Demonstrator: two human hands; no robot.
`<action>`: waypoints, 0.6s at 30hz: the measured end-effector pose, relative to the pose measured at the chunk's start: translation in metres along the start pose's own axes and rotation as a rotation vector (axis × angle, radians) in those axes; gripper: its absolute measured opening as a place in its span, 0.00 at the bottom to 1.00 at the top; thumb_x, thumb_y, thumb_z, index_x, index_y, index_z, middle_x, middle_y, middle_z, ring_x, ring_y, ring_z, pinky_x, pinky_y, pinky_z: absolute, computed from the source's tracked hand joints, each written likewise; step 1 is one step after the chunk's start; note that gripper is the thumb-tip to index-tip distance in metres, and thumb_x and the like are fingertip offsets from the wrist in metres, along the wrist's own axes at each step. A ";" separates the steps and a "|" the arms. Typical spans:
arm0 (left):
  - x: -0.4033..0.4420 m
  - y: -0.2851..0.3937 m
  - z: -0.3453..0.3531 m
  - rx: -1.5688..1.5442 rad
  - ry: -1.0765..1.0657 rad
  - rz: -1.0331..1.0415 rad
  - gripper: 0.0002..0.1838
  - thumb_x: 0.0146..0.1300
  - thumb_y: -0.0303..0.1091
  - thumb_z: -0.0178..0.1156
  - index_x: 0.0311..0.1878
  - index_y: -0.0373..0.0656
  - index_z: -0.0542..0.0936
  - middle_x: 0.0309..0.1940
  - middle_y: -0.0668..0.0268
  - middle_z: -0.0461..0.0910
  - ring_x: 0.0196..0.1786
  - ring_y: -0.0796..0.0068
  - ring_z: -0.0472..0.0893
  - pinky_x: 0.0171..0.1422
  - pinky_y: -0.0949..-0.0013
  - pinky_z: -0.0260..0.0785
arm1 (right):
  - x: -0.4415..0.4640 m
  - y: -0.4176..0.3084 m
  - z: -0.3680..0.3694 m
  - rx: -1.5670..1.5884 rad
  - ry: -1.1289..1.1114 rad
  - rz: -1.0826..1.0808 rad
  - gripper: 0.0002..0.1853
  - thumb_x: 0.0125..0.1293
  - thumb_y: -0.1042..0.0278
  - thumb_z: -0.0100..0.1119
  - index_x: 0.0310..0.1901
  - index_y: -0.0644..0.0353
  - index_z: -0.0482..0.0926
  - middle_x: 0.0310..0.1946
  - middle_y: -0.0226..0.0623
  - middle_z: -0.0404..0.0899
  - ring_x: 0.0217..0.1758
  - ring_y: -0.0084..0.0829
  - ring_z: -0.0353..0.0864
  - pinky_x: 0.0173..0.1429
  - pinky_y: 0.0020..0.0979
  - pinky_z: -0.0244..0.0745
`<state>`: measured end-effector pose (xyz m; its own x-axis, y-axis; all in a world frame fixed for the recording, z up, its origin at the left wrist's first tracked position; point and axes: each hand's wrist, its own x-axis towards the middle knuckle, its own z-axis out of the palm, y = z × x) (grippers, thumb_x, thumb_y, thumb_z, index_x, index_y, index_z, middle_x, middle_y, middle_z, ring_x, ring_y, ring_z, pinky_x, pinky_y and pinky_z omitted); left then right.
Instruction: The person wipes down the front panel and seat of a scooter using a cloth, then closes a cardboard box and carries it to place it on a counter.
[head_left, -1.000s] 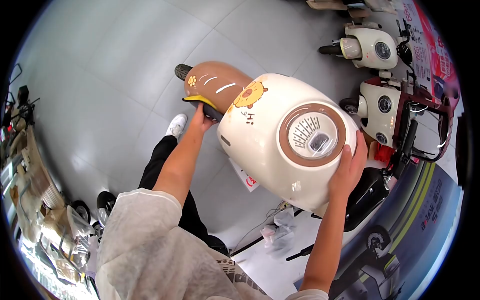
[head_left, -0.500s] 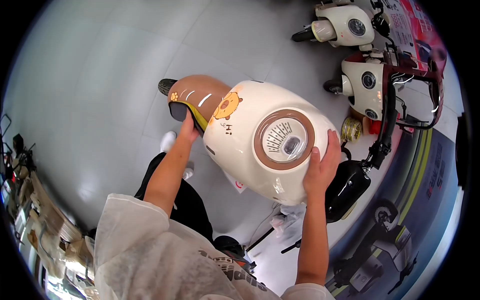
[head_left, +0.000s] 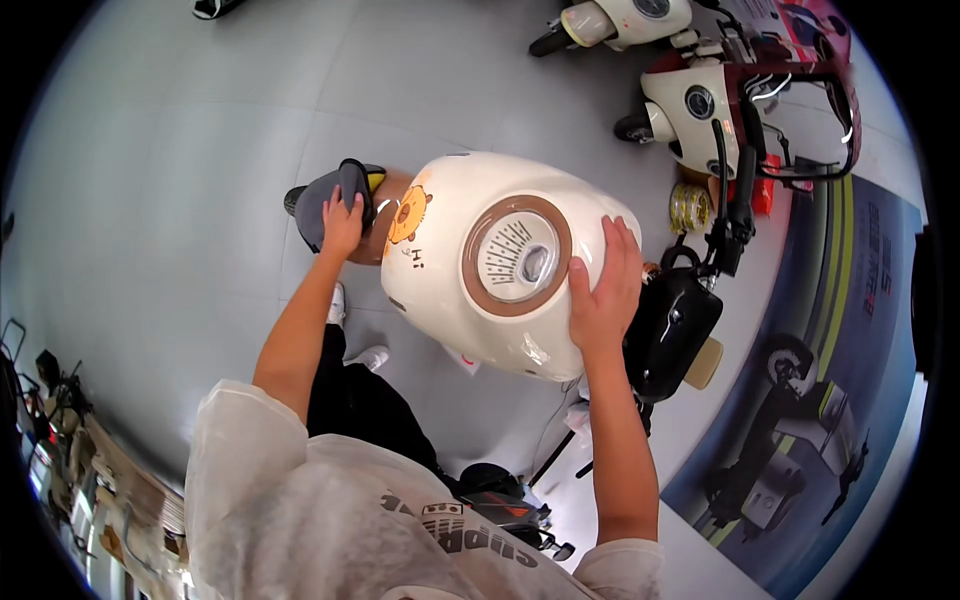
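A cream scooter front body (head_left: 430, 300) carries a cartoon bear, a "Hi!" marking and a brown ring round a clear lamp (head_left: 515, 255). My right hand (head_left: 607, 290) lies on its right side, with the fingers stretched out and the thumb apart. To the left, my left hand (head_left: 342, 222) holds a dark grey cloth-like piece (head_left: 315, 212) with a yellow underside. That piece is spread over the brown front fender (head_left: 385, 225) and partly folded up beside the fingers. A black tyre edge (head_left: 291, 201) shows past it.
Cream scooters (head_left: 690, 115) stand at the upper right. A black handlebar part (head_left: 675, 325) and a yellow tape roll (head_left: 690, 208) are right of the body. A printed scooter mat (head_left: 800, 430) covers the lower right. Boxes and wrapped goods (head_left: 130, 490) line the lower left.
My left hand has moved up and outward along the fender, and the grey piece now covers more of it. My right hand stays on the cream body. The whole view has shifted.
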<state>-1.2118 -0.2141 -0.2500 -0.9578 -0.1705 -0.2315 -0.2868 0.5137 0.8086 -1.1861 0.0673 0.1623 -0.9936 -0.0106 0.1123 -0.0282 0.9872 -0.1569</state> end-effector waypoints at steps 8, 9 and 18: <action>-0.059 0.108 -0.115 -1.092 -0.513 -0.453 0.35 0.75 0.54 0.55 0.73 0.37 0.64 0.65 0.64 0.74 0.65 0.71 0.75 0.73 0.64 0.64 | -0.003 0.002 0.004 -0.012 0.033 0.032 0.36 0.64 0.48 0.62 0.68 0.62 0.70 0.70 0.52 0.68 0.74 0.55 0.62 0.76 0.50 0.56; -0.071 0.126 -0.125 -1.083 -0.516 -0.440 0.35 0.75 0.54 0.55 0.73 0.37 0.64 0.65 0.64 0.74 0.65 0.71 0.75 0.73 0.64 0.64 | -0.003 0.002 0.005 -0.007 0.046 0.037 0.36 0.64 0.48 0.62 0.68 0.62 0.70 0.70 0.52 0.68 0.74 0.55 0.62 0.76 0.50 0.56; -0.116 0.268 -0.082 -0.618 -0.784 -0.079 0.48 0.73 0.69 0.46 0.68 0.23 0.68 0.63 0.51 0.76 0.66 0.63 0.72 0.73 0.66 0.60 | -0.005 0.009 0.014 0.046 0.283 -0.035 0.29 0.62 0.49 0.65 0.57 0.63 0.78 0.59 0.51 0.76 0.64 0.54 0.72 0.69 0.49 0.65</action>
<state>-1.1761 -0.1256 0.0383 -0.7424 0.5316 -0.4077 -0.5031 -0.0406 0.8633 -1.1832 0.0737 0.1469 -0.9222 0.0070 0.3866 -0.0731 0.9787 -0.1921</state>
